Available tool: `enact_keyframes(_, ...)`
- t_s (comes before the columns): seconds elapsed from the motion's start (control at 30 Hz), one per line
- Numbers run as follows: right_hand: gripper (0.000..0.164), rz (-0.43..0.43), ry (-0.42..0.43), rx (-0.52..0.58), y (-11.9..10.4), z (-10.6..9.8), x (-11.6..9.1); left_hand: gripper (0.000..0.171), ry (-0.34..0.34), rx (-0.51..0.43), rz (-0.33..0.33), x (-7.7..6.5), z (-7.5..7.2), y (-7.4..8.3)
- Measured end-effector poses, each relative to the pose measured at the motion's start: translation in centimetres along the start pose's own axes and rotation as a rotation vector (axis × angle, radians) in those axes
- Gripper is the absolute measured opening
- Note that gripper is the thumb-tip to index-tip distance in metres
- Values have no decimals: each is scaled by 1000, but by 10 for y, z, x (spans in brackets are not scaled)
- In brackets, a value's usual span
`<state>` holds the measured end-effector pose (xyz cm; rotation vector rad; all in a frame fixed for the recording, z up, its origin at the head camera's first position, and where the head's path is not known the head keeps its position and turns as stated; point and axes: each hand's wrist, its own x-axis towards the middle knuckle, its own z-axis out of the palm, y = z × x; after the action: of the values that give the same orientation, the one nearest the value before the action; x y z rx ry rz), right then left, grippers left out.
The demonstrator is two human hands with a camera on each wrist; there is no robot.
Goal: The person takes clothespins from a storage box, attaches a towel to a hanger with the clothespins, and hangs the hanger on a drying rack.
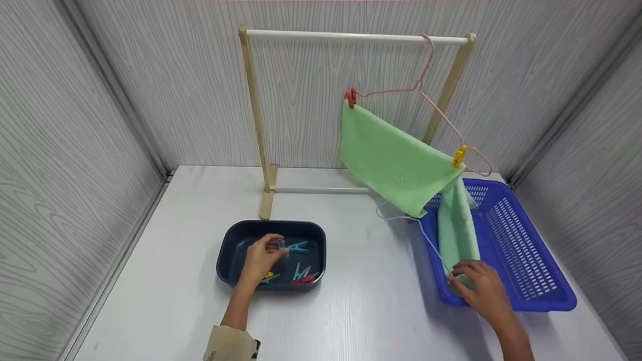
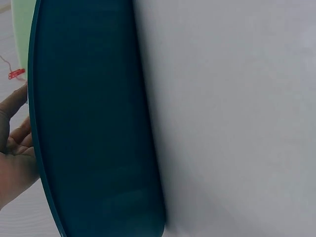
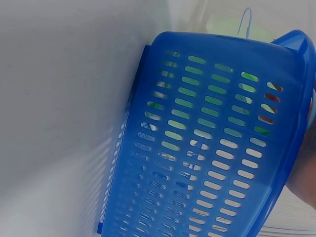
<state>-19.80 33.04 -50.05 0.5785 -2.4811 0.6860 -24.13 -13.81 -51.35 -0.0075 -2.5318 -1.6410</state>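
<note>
My left hand (image 1: 261, 258) pinches a pale clothespin (image 1: 281, 244) above the dark blue tub (image 1: 223, 240). Several more clothespins (image 1: 302, 273), teal, red and yellow, lie in that tub. At the blue basket's near left side, my right hand (image 1: 481, 288) pinches the end of a light blue hanger (image 1: 432, 245) together with a green cloth (image 1: 459, 220). The hanger's hook points left over the table. In the left wrist view the tub wall hides part of the left hand (image 2: 19, 148); in the right wrist view the basket wall mostly hides the right hand.
A wooden rack with a white bar (image 1: 331, 36) stands at the back. A pink hanger (image 1: 421, 85) hangs tilted from it, carrying a green cloth (image 1: 396, 160) on a red clothespin (image 1: 351, 98) and a yellow clothespin (image 1: 458, 156). The blue basket (image 1: 559, 260) stands right.
</note>
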Motion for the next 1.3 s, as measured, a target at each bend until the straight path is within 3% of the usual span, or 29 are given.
enact_keyframes(0.23, 15, -26, 17, 1, -2, 2, 1, 32, 1, 8, 0, -1, 1, -2)
enact_keyframes(0.5, 12, 123, -38, -119, -7, -7, -1, 32, -2, 7, -3, 0, 1, -5)
enact_keyframes(0.67, 22, 124, 1, -179, -4, -10, -5, 30, 1, 10, 3, -1, 1, -5)
enact_keyframes(0.93, 15, 115, 211, -256, 1, -17, -13, 32, -10, -5, 1, -1, 1, -5)
enact_keyframes(1.3, 11, 377, 495, -372, 10, -26, -26, 32, -16, 8, -19, 0, 2, -6)
